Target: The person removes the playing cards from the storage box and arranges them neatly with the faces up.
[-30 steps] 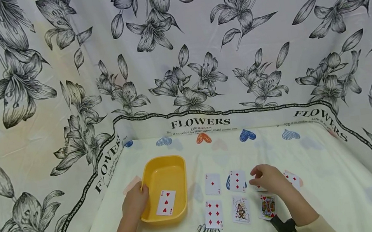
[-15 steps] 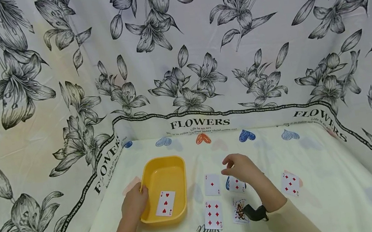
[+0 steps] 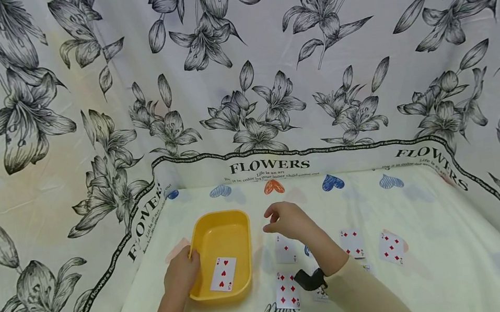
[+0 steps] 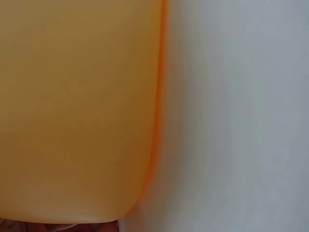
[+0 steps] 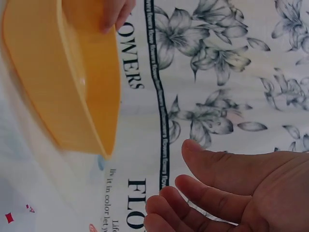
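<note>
My left hand (image 3: 182, 273) grips the left rim of a yellow plastic tray (image 3: 213, 234), whose wall fills much of the left wrist view. Inside the tray lies the three of hearts (image 3: 223, 274). Held above the cloth just right of the tray, my right hand (image 3: 287, 219) has loosely bent fingers and nothing in it. Beneath it is the ace of diamonds (image 3: 286, 250), with the six of diamonds (image 3: 287, 289) nearer me. Farther right lie the four of diamonds (image 3: 352, 243) and five of diamonds (image 3: 391, 248). My right forearm hides most of the other cards.
A pale tablecloth (image 3: 457, 255) with printed hearts covers the table. White curtains (image 3: 346, 22) with black flower prints hang behind and at both sides. Black wrist cameras (image 3: 311, 279) sit on both wrists.
My right hand has swept left, from above the four of diamonds, past the three of diamonds, to above the ace. The left hand and tray have stayed put.
</note>
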